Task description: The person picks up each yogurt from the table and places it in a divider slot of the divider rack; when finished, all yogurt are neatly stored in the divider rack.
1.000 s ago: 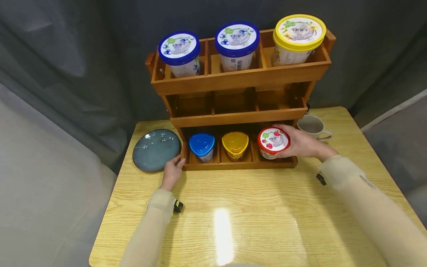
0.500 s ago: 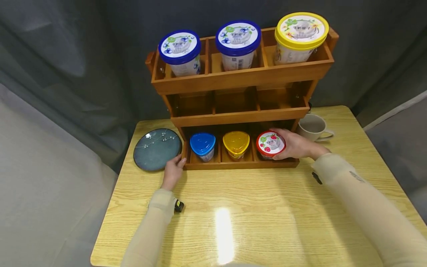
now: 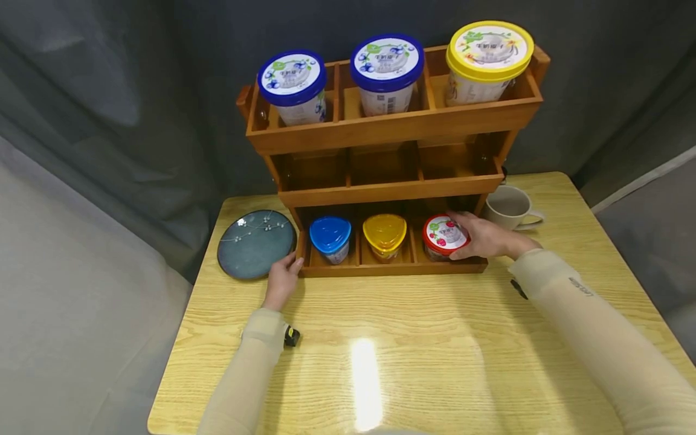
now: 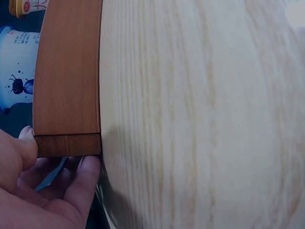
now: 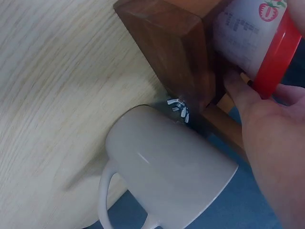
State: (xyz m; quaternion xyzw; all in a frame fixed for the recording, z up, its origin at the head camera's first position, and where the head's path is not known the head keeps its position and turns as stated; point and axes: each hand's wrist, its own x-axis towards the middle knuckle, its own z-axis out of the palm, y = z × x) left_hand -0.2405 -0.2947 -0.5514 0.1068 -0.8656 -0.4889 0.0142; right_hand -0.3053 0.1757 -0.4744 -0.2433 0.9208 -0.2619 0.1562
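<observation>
A tub of strawberry-printed dessert with a red lid (image 3: 446, 233) sits in the bottom right compartment of a three-tier wooden rack (image 3: 390, 193). My right hand (image 3: 483, 235) grips it from the right, fingers behind and thumb in front; the right wrist view shows its white side and red rim (image 5: 279, 57). At the rack's lower left corner, my left hand (image 3: 282, 281) holds the front board's end (image 4: 67, 144) between thumb and fingers. Beside the red tub in the same tier stand a yellow-lidded cup (image 3: 384, 232) and a blue-lidded cup (image 3: 330, 234), each in its own compartment.
Two blue-lidded tubs (image 3: 292, 77) and a yellow-lidded tub (image 3: 489, 51) stand in the top tier. A blue-grey plate (image 3: 255, 244) lies left of the rack, close to my left hand. Right of the rack stands a mug (image 3: 508, 208), its handle pointing right.
My right hand has lowered the red-lidded tub into the bottom right compartment, then shifted it slightly right. The left hand stays at the rack's corner.
</observation>
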